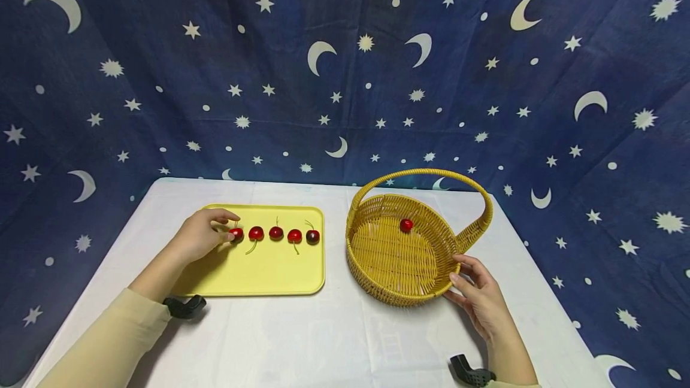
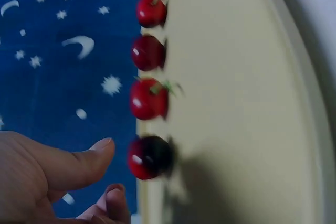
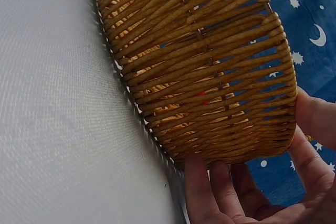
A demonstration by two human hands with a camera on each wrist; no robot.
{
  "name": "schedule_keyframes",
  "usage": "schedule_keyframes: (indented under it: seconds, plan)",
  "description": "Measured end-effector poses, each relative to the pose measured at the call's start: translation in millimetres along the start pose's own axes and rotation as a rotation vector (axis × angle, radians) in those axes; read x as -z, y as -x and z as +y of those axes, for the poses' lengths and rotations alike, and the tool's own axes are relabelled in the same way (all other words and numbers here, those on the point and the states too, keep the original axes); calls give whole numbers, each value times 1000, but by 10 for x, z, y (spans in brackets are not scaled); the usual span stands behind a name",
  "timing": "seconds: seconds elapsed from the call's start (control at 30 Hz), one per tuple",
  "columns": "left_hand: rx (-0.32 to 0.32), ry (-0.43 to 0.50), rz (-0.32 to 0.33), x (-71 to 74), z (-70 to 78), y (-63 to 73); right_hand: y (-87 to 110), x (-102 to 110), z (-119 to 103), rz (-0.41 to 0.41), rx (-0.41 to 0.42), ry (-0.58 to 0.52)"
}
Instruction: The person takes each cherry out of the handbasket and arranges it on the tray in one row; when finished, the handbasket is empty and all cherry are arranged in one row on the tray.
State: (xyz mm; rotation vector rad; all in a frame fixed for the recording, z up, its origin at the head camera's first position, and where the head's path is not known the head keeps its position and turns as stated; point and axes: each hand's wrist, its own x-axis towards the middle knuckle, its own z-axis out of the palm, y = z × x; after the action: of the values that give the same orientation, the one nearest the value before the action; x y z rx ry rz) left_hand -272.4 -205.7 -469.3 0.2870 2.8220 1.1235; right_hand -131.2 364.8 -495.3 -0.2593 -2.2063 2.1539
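Several red cherries with stems lie in a row on a yellow tray (image 1: 259,274). My left hand (image 1: 200,234) is at the leftmost cherry (image 1: 236,234), thumb and fingers parted beside it. In the left wrist view, a gap shows between the thumb (image 2: 86,167) and that dark-red cherry (image 2: 149,157). My right hand (image 1: 480,296) grips the near right side of a round wicker basket (image 1: 401,299), thumb at the rim and fingers against the woven wall (image 3: 210,77). Inside the basket, one cherry (image 1: 406,225) lies toward the back.
The basket's tall arched handle (image 1: 426,172) rises over its opening. A white cloth (image 1: 323,340) covers the table under tray and basket. Behind hangs a dark blue curtain (image 1: 302,94) with moons and stars. Black wrist mounts (image 1: 185,307) sit at both wrists.
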Motion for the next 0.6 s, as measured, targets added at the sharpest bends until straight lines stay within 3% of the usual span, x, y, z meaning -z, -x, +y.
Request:
schedule_keyframes:
  seconds: [0.1, 0.23, 0.5, 0.6]
  plan:
    - [-28, -24, 36, 16, 193, 49, -5, -2, -1, -3, 7, 5]
    - [-105, 46, 0, -78, 583, 78, 1, 8, 7, 6, 6, 3]
    - [-393, 239, -223, -482, 1462, 173, -11, 6, 18, 9, 1, 9]
    - [-452, 302, -339, -658, 1754, 142, -13, 2, 17, 12, 2, 11]
